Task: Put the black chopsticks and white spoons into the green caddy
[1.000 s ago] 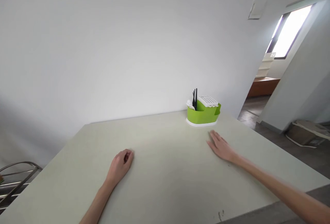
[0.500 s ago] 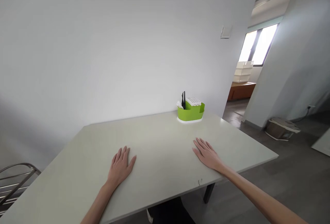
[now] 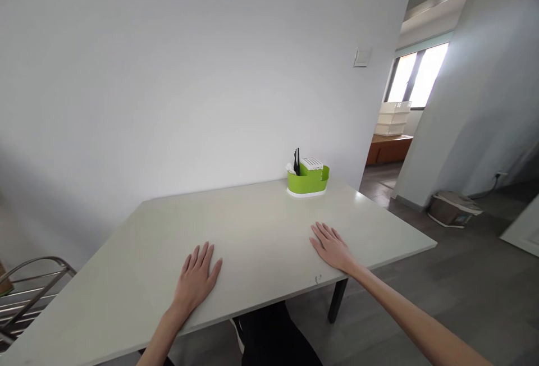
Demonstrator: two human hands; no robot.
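Observation:
My left hand (image 3: 197,277) lies palm down on the white table (image 3: 248,231), fingers pointing away from me and the thumb out to the right. Palm down as well, my right hand (image 3: 330,246) rests near the table's right front part with its fingers stretched out. Neither hand holds anything. Beyond my right hand, toward the wall, stands a green utensil caddy (image 3: 304,184) with a white base and a slotted white lid. Black utensils (image 3: 297,163) and something white poke up from its left compartment.
A pale wall (image 3: 210,74) borders the table's far side, with a switch plate (image 3: 361,58) on it. At lower left stands a metal rack (image 3: 33,298). A bin (image 3: 453,209) sits on the floor at right. White crates (image 3: 393,118) are stacked by the window.
The view has shifted slightly, showing more of the floor and my legs below the table. Both hands stay flat on the tabletop.

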